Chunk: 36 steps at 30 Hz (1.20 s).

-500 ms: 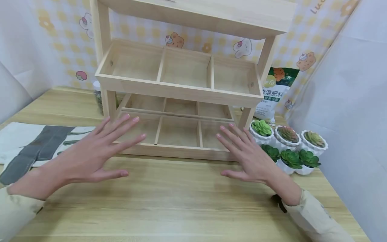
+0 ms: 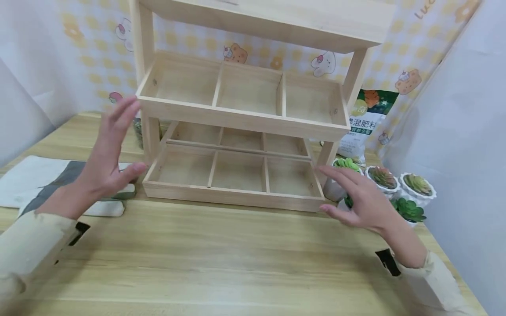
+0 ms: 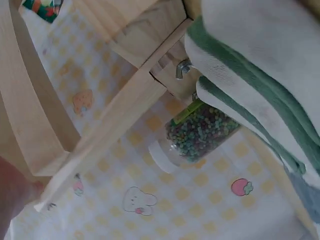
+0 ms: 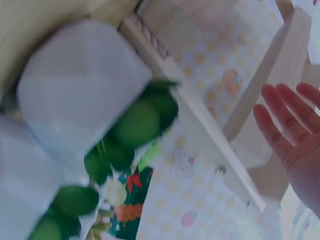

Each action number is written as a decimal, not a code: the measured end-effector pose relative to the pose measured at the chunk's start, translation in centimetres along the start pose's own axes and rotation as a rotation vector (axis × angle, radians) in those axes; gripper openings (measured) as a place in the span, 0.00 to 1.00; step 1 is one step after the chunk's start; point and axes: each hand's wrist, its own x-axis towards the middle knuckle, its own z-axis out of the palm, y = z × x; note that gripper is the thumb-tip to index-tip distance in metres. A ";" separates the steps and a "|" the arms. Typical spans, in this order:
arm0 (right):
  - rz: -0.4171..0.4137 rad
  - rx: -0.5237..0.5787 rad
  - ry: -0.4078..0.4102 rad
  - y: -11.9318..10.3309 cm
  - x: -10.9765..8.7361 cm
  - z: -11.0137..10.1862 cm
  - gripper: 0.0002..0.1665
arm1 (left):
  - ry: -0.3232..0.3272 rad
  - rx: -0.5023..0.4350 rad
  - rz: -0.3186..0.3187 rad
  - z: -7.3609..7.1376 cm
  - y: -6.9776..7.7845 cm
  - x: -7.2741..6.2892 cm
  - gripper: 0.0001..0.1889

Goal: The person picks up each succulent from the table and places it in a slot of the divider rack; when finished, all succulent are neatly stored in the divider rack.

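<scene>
1. A wooden rack [image 2: 241, 120] is stood on the surface [image 2: 221, 254], its lower trays split up by dividers.
2. The left hand [image 2: 103, 161] is held up by the rack's left end, fingers out straight, thumb spread away (whether the corner's touched can't really be told, that wrist view's pretty blurry).
3. The right hand [image 2: 365, 204] is held near the right end, fingers loosely extended, thumb apart; potted succulents [image 2: 382, 177] are partly covered by it.
4. White-and-grey gloves [image 2: 37, 180] are laid out left of the rack.
</scene>
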 end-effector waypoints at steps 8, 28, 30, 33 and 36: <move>0.062 0.061 0.104 1.5 -1.6 -2.8 0.34 | 0.252 -0.236 -0.396 0.4 -4.2 2.4 0.50; 0.801 0.003 0.108 7.7 -6.7 -10.3 0.25 | 0.212 -0.491 -0.739 3.2 -8.1 4.2 0.43; 0.848 0.018 0.085 8.6 -7.3 -10.5 0.26 | 0.205 -0.488 -0.749 3.1 -8.1 4.2 0.44; 0.918 0.046 0.018 9.7 -8.1 -10.4 0.31 | 0.197 -0.468 -0.781 2.8 -8.1 4.3 0.46; 0.979 0.074 -0.060 10.5 -8.9 -10.1 0.37 | 0.180 -0.419 -0.787 2.8 -8.0 4.3 0.46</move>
